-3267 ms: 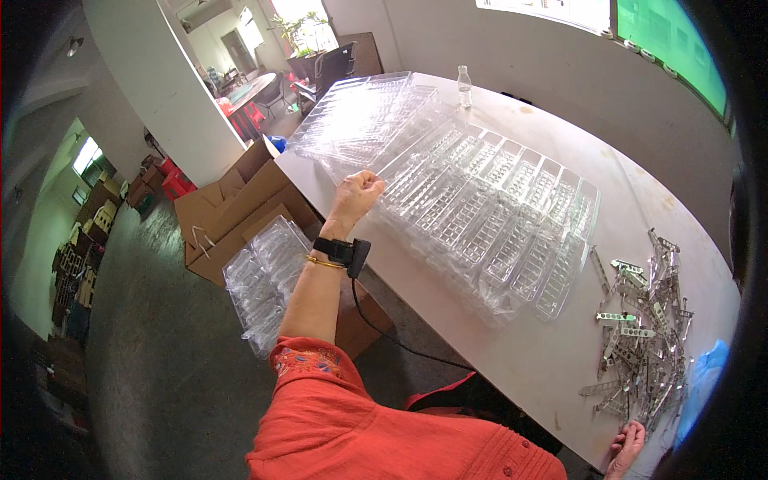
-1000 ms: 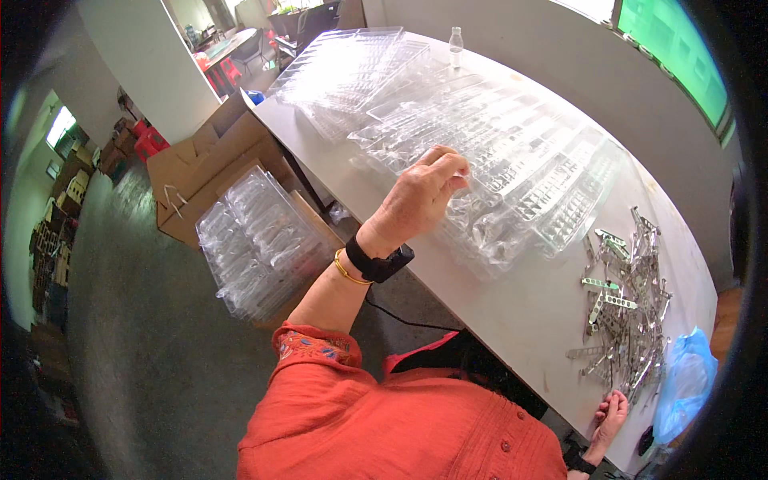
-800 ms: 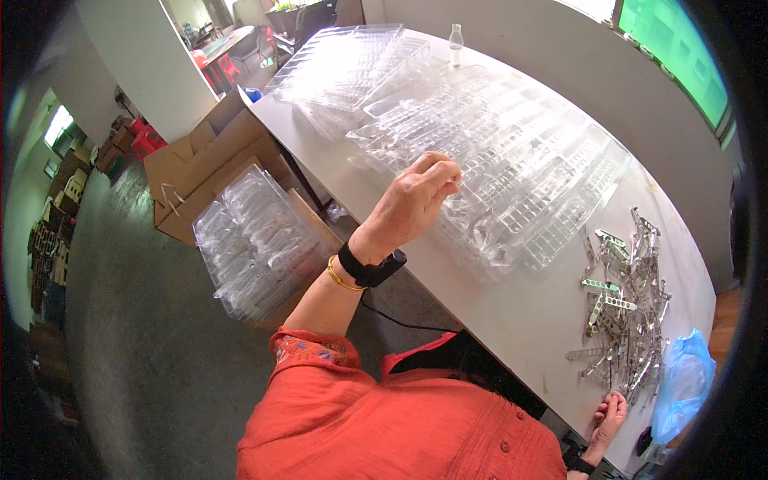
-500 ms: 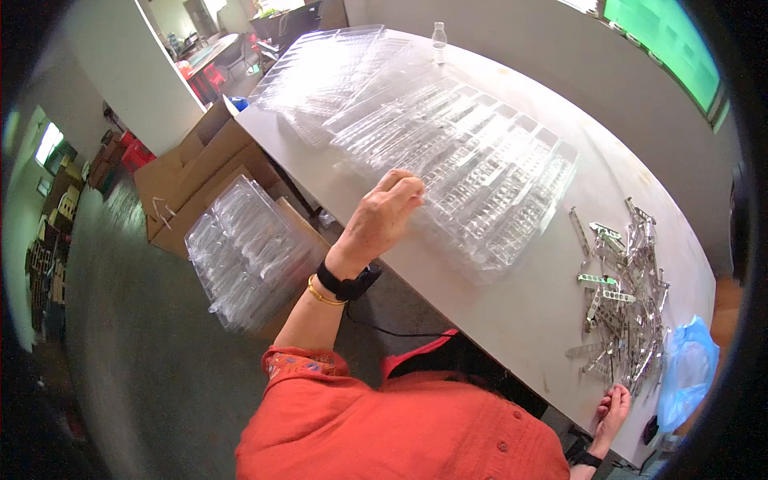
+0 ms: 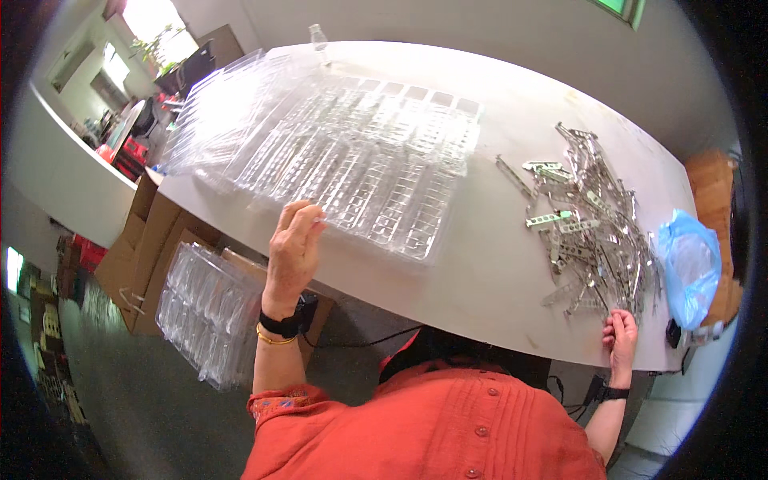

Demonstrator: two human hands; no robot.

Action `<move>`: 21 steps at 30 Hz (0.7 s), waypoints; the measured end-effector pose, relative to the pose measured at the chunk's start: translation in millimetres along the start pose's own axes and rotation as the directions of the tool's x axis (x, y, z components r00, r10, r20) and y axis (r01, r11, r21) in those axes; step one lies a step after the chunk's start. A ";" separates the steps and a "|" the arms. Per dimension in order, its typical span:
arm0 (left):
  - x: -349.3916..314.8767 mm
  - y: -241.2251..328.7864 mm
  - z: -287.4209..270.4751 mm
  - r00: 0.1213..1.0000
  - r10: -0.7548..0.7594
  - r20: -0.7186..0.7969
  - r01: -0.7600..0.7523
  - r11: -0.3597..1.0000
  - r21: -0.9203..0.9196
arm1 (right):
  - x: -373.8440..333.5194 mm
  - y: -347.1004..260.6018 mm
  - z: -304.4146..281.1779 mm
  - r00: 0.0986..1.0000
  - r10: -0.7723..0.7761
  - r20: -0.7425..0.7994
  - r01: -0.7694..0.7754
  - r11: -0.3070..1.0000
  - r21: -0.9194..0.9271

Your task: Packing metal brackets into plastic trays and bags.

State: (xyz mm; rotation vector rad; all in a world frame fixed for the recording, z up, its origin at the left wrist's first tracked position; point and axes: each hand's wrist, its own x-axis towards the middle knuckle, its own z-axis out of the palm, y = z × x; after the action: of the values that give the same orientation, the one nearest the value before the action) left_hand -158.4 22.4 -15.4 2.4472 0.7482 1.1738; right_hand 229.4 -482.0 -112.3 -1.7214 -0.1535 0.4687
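Observation:
At the near left edge of a clear plastic tray (image 5: 416, 248) with long ribbed compartments, my left hand (image 5: 292, 248) is closed, fingertips pressed together. Whatever it may hold is too small to make out. Rows of small shiny pieces or ridges fill the tray's compartments; glare blurs which. Over at the right, my right hand (image 5: 620, 340) is closed in a pinch at the near end of a loose pile of thin metal strips (image 5: 592, 232). Its fingertips meet the pile, and what lies between them cannot be made out. A few strips are pale green.
More clear trays (image 5: 224, 104) are stacked at the far left of the white table (image 5: 496, 304). A plastic bottle (image 5: 318, 42) stands behind them. Below the left edge are a cardboard box (image 5: 132, 272) and bundled clear trays (image 5: 204, 312). A blue plastic bag (image 5: 690, 260) hangs at the right end.
The view has swung to the right, so table and trays appear further left. My left hand stays closed near the tray's edge, and my right hand stays at the pile's near end.

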 end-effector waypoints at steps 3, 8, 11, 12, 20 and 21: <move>-1.5 -3.9 1.1 0.999 0.032 0.012 -0.032 0.999 0.033 | -0.5 -1.7 0.2 1.000 0.011 -0.015 -0.011 1.000 0.000; 1.2 -2.0 0.5 0.999 -0.009 0.045 0.007 0.998 0.058 | -1.4 -3.8 1.0 1.000 -0.002 -0.008 0.002 0.999 -0.034; 1.5 0.4 -0.7 0.998 -0.009 0.069 0.006 0.999 0.048 | -1.8 -4.0 3.8 1.000 0.003 -0.021 -0.003 0.999 -0.033; 1.7 0.5 -1.3 0.998 -0.018 0.067 0.015 0.999 0.051 | -2.2 -5.6 4.0 1.000 0.000 -0.012 -0.001 0.999 -0.039; 1.0 -3.1 0.1 0.994 -0.052 0.099 0.047 0.997 0.054 | -6.5 -9.0 6.2 1.000 0.009 -0.009 -0.009 1.000 -0.028; 1.1 -2.1 -0.7 0.994 -0.054 0.100 0.049 0.998 0.051 | -7.5 -9.9 5.6 1.000 0.007 -0.002 -0.007 1.000 -0.020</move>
State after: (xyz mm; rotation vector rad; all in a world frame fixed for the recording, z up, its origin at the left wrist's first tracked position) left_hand -159.1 24.7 -15.4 2.4900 0.8134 1.0160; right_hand 221.9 -477.5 -101.8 -1.7419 -0.1516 0.4724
